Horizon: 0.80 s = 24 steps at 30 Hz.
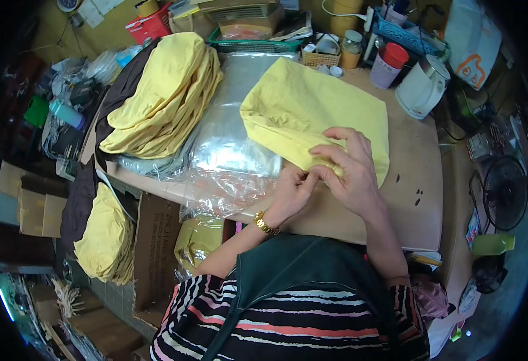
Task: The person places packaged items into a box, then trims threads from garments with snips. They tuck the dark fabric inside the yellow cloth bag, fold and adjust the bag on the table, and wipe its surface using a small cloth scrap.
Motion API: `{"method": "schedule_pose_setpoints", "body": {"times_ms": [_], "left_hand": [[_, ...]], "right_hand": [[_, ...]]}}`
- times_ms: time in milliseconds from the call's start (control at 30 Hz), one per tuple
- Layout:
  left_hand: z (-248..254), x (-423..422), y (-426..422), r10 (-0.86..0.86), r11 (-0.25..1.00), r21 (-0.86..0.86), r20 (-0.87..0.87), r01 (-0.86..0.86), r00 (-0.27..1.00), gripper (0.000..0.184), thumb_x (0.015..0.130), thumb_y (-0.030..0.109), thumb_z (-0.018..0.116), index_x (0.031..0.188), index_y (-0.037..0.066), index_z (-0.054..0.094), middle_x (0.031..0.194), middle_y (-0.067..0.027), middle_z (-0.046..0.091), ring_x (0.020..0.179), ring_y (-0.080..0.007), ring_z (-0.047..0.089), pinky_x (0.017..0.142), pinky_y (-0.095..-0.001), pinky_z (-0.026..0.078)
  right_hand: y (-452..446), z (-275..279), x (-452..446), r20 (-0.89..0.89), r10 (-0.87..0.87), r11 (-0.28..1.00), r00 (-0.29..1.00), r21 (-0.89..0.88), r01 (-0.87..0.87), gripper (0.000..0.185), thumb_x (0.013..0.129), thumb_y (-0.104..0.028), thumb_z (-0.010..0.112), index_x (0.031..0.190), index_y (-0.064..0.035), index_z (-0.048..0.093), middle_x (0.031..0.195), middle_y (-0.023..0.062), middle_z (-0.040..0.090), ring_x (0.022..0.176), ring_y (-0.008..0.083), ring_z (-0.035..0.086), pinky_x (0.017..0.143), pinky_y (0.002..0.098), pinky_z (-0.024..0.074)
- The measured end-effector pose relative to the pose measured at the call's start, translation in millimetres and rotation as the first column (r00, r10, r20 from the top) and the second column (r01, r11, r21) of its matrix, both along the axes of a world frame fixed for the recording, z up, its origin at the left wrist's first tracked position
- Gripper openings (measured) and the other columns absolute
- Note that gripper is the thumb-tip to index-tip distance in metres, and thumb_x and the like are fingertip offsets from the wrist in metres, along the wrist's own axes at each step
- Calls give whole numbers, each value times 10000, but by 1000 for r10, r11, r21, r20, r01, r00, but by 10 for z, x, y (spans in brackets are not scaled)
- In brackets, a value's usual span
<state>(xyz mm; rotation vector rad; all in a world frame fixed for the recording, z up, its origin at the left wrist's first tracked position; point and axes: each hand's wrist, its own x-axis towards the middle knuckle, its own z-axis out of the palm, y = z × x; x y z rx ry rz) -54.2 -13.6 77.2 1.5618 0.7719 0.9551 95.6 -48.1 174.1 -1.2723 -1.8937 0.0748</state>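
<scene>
A yellow cloth piece (318, 99), shaped somewhat like a bag, lies spread on the brown tabletop in front of me. At its near edge my left hand (294, 191) is closed, its thumb and fingers pinching the fabric. My right hand (353, 171) curls over the same edge, with its thumb close to the left thumb and its fingers bent on the cloth. Exactly what lies between the fingertips is partly hidden. Left of the cloth is a stack of clear plastic bags (234, 144). Beyond it sits a heap of yellow cloth pieces (162, 99) with dark fabric.
A white kettle (420, 87), a red cup (394, 55) and a glass jar (352, 43) stand at the back right. Green and blue baskets line the back. More yellow cloth (104, 234) hangs low left beside a cardboard box (156, 253). A black fan (504, 192) is at right.
</scene>
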Motion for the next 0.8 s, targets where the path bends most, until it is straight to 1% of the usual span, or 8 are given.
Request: {"method": "schedule_pose_setpoints", "body": {"times_ms": [100, 133, 367, 433, 533, 667, 733, 800], "left_hand": [[-11, 39, -50, 25, 1000, 0, 27, -25, 999, 171, 911, 105, 570, 1018, -14, 628, 750, -40, 577, 678, -65, 506, 536, -244, 405], [44, -14, -80, 56, 990, 135, -100, -42, 993, 217, 881, 110, 581, 1039, -35, 613, 793, -98, 602, 682, -155, 573, 574, -314, 461], [-404, 113, -61, 237, 670, 732, -52, -125, 970, 275, 847, 141, 606, 1053, -40, 601, 898, -155, 646, 710, -295, 626, 693, -414, 494], [-309, 94, -153, 162, 854, 520, -251, -8, 954, 270, 827, 155, 626, 1007, -45, 610, 896, -216, 659, 732, -399, 622, 803, -468, 469], [-81, 52, -149, 70, 930, 362, -337, 61, 939, 258, 839, 187, 660, 1013, -3, 640, 907, -213, 643, 855, -365, 609, 768, -458, 468], [95, 55, -133, 40, 937, 327, -448, 122, 893, 218, 834, 192, 677, 902, -15, 662, 794, -215, 635, 765, -390, 600, 749, -461, 462], [20, 105, -129, 163, 878, 478, -278, -10, 947, 240, 840, 202, 686, 831, -37, 668, 725, -211, 625, 653, -399, 582, 725, -447, 464], [120, 62, -130, 168, 851, 524, -321, 28, 932, 251, 855, 205, 674, 825, -44, 672, 715, -212, 628, 637, -391, 583, 713, -440, 468]], "right_hand": [[-2, 42, -165, 74, 160, 987, 984, -32, -158, 236, 758, -211, 741, 957, -87, 706, 978, 71, 584, 944, 247, 550, 933, 416, 355], [-1, 47, -233, 93, 246, 967, 965, -92, -238, 233, 757, -236, 736, 939, -92, 712, 973, 60, 589, 948, 241, 551, 941, 422, 341], [318, 79, -369, 313, 305, 885, 899, -442, -146, 213, 738, -257, 720, 876, -96, 723, 913, 54, 657, 921, 230, 587, 875, 372, 379], [467, 130, -430, 384, 501, 716, 776, -687, -122, 161, 757, -223, 703, 833, -81, 698, 776, 98, 657, 806, 268, 623, 801, 385, 430], [660, -9, -485, 277, 411, 825, 868, -518, -226, 139, 797, -196, 679, 787, -58, 668, 680, 123, 636, 690, 299, 624, 687, 394, 465], [833, 354, -638, 42, 318, 876, 947, -397, -276, 149, 827, -193, 661, 808, -45, 666, 720, 127, 650, 688, 298, 634, 645, 399, 477], [843, 578, -718, -151, 273, 923, 950, -238, -303, 142, 845, -177, 648, 854, -36, 665, 728, 130, 657, 666, 301, 630, 634, 386, 479], [859, 703, -725, -27, 419, 842, 907, -361, -400, 135, 829, -161, 655, 858, -29, 667, 729, 134, 661, 669, 302, 631, 639, 392, 478]]}}
